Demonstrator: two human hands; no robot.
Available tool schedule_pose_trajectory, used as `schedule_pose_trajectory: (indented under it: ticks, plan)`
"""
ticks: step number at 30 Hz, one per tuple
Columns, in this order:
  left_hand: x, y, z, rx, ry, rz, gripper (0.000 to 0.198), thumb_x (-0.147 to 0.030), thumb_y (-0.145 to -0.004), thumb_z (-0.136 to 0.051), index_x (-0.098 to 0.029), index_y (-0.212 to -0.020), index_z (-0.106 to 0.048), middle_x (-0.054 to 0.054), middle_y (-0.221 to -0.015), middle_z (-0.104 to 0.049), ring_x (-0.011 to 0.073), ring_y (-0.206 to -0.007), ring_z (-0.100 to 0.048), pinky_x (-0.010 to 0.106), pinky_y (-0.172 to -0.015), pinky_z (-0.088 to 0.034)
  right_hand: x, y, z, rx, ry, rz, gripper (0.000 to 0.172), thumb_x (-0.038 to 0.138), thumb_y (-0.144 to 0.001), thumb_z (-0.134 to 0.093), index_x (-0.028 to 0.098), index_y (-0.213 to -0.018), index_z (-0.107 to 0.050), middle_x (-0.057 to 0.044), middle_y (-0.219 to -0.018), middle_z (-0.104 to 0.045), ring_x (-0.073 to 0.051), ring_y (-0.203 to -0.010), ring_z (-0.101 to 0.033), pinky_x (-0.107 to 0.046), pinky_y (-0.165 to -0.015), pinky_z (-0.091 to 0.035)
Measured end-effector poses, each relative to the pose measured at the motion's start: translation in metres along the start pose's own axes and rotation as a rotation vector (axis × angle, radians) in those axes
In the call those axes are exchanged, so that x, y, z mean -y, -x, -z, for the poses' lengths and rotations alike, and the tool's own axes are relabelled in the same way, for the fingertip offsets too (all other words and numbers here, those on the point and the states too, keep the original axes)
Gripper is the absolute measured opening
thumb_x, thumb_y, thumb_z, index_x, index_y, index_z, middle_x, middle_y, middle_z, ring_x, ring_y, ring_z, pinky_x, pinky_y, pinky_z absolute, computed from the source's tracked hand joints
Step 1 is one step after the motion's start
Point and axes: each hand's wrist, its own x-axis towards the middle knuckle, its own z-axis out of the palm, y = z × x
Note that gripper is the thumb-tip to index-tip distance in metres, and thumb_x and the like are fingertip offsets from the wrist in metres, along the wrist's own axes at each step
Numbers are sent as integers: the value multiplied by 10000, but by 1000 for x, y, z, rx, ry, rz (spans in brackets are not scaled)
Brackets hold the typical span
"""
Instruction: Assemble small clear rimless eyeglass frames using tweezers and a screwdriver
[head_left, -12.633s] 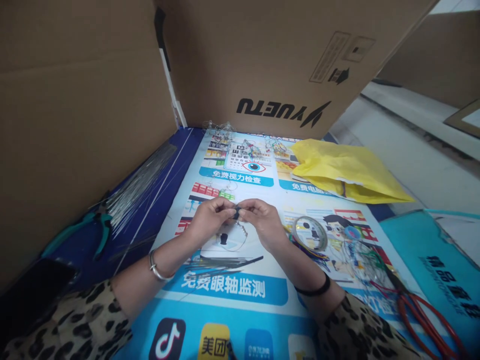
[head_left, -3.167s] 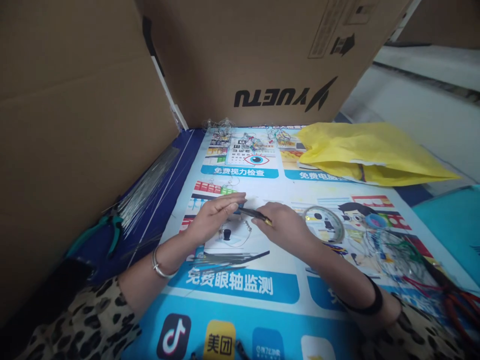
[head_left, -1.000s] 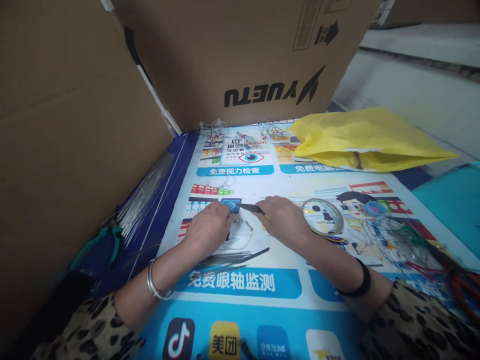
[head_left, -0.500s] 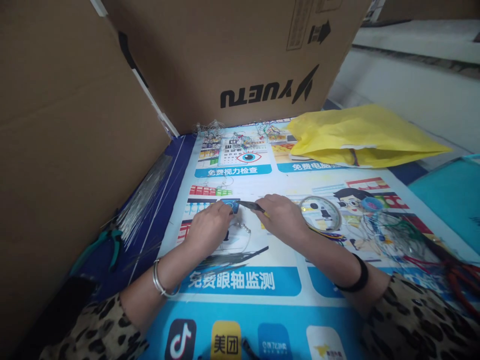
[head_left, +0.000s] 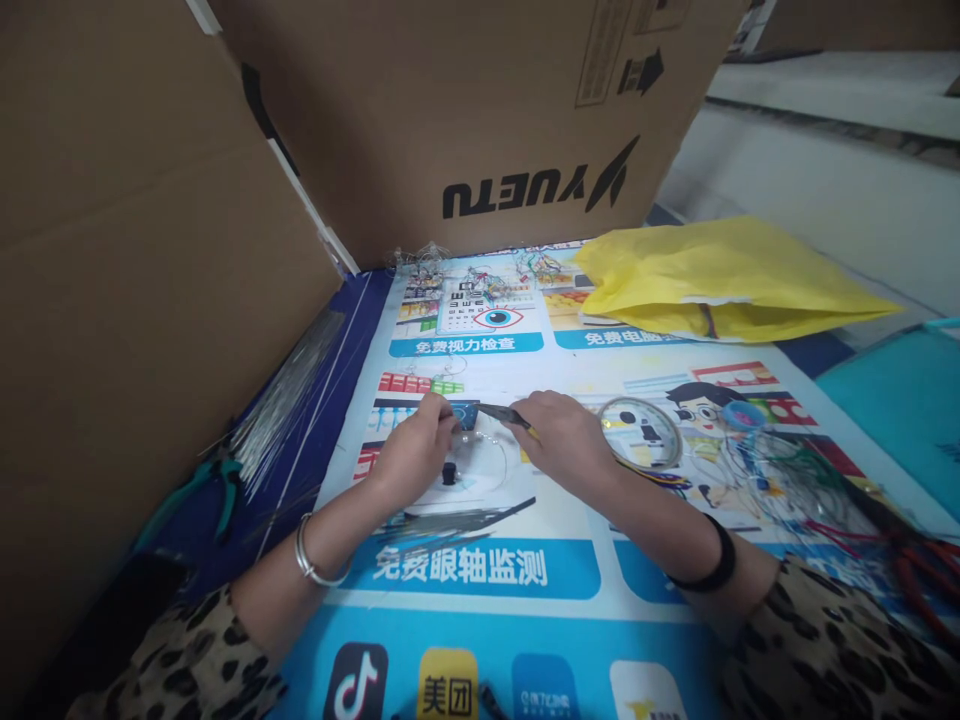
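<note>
My left hand (head_left: 415, 452) rests on the printed poster mat (head_left: 480, 570), its fingers pinched on a thin wire loop (head_left: 487, 470) that carries a small black bead (head_left: 448, 472). My right hand (head_left: 564, 438) is closed round small pliers (head_left: 501, 413) whose dark tip points left towards the left fingertips. The two hands almost meet over the middle of the mat. What exactly the left fingertips pinch is too small to make out clearly.
Tall cardboard walls (head_left: 150, 230) stand at the left and back. A bundle of thin metal wires (head_left: 289, 385) and teal pliers (head_left: 217, 490) lie at the left. A yellow bag (head_left: 720, 280), a tape roll (head_left: 641, 432), tangled coloured wires (head_left: 780, 470) and red-handled pliers (head_left: 926, 575) lie at the right.
Both hands stay over the same spot. The left hand has shifted slightly, so the wire loop and black bead now show beside it. The pliers remain in the right hand.
</note>
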Motion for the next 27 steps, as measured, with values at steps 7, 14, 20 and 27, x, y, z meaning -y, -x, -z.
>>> schedule_pose_trajectory:
  ticks: [7, 14, 20, 27]
  plan:
    - [7, -1, -8, -137, 327, -66, 74, -222, -849, -380, -201, -779, -370, -34, -635, -453, 102, -544, -433, 230, -541, -329, -3, 1, -2, -81, -18, 64, 136, 254, -820, -493, 184, -841, -608, -31, -773, -600, -162, -784, -512, -260, -697, -330]
    - [9, -2, -6, -145, 399, -85, 55, -192, -842, -382, -200, -787, -381, -45, -603, -444, 96, -533, -433, 227, -542, -332, -4, 1, -1, -77, 88, 123, 142, 232, -826, -483, 180, -817, -616, -34, -738, -591, -159, -756, -496, -266, -674, -299]
    - [8, -1, -7, -135, 442, -103, 58, -197, -860, -364, -201, -803, -367, -48, -599, -445, 89, -528, -439, 225, -545, -347, -2, 1, -2, -76, 131, 161, 133, 233, -818, -495, 183, -797, -616, -26, -716, -580, -159, -728, -481, -276, -652, -279]
    - [9, -2, -7, -134, 550, -95, 48, -189, -868, -355, -198, -822, -360, -52, -587, -456, 74, -510, -420, 203, -522, -336, -3, 1, -3, -47, 137, 178, 122, 234, -815, -504, 182, -770, -605, -25, -715, -582, -155, -725, -483, -277, -655, -275]
